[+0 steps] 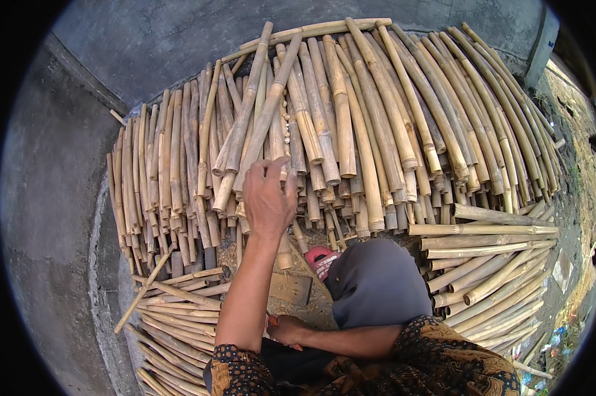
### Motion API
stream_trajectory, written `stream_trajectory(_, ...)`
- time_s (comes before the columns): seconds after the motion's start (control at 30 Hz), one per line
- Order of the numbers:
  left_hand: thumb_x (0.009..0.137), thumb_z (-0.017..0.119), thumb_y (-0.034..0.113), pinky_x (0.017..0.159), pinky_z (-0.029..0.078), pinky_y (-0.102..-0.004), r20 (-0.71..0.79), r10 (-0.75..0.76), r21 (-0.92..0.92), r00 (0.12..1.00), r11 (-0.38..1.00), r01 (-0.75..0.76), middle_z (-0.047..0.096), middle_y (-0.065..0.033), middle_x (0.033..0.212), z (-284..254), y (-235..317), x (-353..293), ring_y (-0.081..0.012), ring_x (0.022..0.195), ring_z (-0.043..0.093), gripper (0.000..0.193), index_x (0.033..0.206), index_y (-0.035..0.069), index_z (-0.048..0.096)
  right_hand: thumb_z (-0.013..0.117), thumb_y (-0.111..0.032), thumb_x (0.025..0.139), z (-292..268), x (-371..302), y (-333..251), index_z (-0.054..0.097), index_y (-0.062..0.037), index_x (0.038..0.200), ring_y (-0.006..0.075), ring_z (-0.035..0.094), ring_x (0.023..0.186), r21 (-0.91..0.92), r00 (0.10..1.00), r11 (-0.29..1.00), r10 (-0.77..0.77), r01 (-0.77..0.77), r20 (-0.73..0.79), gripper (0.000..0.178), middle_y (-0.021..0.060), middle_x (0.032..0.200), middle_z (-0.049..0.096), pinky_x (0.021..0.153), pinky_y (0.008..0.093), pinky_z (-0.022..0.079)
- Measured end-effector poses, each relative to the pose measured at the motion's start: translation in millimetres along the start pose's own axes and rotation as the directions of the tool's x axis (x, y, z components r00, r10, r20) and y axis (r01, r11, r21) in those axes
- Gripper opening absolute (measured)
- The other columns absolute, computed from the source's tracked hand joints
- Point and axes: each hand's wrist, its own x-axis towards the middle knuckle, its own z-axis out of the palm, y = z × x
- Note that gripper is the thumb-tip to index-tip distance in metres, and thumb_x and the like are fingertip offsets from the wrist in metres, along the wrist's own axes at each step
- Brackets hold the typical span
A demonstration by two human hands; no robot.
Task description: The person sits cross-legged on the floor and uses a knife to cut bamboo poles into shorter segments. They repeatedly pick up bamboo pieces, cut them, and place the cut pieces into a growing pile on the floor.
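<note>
My left hand [269,198] reaches over the front of a large stack of cut bamboo poles [341,105]. Its fingers are bent and apart, right by the lower end of a greyish pole [271,109]; whether they touch it is hard to see. Small pale pieces [286,125] lie in a row among the poles just beyond. Down by my lap, my right hand [288,330] is closed around an orange-red thing [271,321], perhaps a tool handle; most of it is hidden. Ahead of that hand a flat brown board [291,288] lies on the ground.
More bamboo is piled at the lower left [179,330] and at the right [489,264]. A grey wall [179,39] stands behind the stack. My bent knee [380,284] and pink shoe [321,261] are close to the pole ends. Litter [559,336] lies at the far right.
</note>
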Motion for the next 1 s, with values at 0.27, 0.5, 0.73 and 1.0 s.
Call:
stream_trajectory(0.27, 0.094, 0.071, 0.042, 0.093, 0.053, -0.0521, 0.512, -0.302, -0.075, 0.804, 0.917, 0.393, 0.061, -0.0244, 0.12, 75, 64, -6, -0.0432, 0.107, 0.067, 0.063, 0.149, 0.021, 0.047, 0.062, -0.025, 0.097, -5, -7, -1, 0.056, 0.0023, 0.138, 0.0201, 0.063, 0.044, 0.013, 0.951, 0.961, -0.273, 0.274, 0.144, 0.049, 0.0183, 0.099, 0.073, 0.035, 0.029, 0.049)
stream_trajectory(0.5, 0.097, 0.063, 0.03, 0.087, 0.054, -0.0533, 0.301, -0.24, -0.126, 0.923, 0.949, 0.288, 0.068, -0.0268, 0.108, 77, 44, 3, -0.0461, 0.099, 0.068, 0.047, 0.141, 0.014, 0.053, 0.057, -0.042, 0.096, -10, -25, -17, 0.063, 0.0006, 0.113, 0.0294, 0.064, 0.045, -0.2, 0.967, 0.962, -0.143, 0.185, 0.21, 0.046, 0.0152, 0.068, 0.066, 0.049, 0.0418, 0.054)
stream_trajectory(0.73, 0.104, 0.048, 0.017, 0.09, 0.049, -0.0514, -0.087, -0.394, -0.18, 0.915, 0.91, 0.374, 0.065, -0.0251, 0.105, -6, -36, 72, -0.0424, 0.098, 0.063, 0.034, 0.135, 0.008, 0.059, 0.063, -0.04, 0.092, 10, -1, 6, 0.056, 0.0075, 0.115, 0.0324, 0.07, 0.059, -0.125, 0.993, 0.986, -0.118, 0.113, -0.029, 0.053, 0.0192, 0.08, 0.068, 0.073, 0.0438, 0.059)
stream_trajectory(1.0, 0.088, 0.068, 0.012, 0.095, 0.044, -0.0453, -0.186, 0.133, 0.388, 0.974, 0.92, -0.052, 0.061, -0.0158, 0.118, -5, -12, 49, -0.0318, 0.112, 0.057, 0.034, 0.122, 0.011, 0.072, 0.063, -0.037, 0.092, 18, 12, 18, 0.058, 0.0048, 0.105, 0.0324, 0.07, 0.059, -0.11, 0.992, 0.986, -0.125, 0.121, -0.03, 0.044, 0.0196, 0.077, 0.068, 0.072, 0.0448, 0.058)
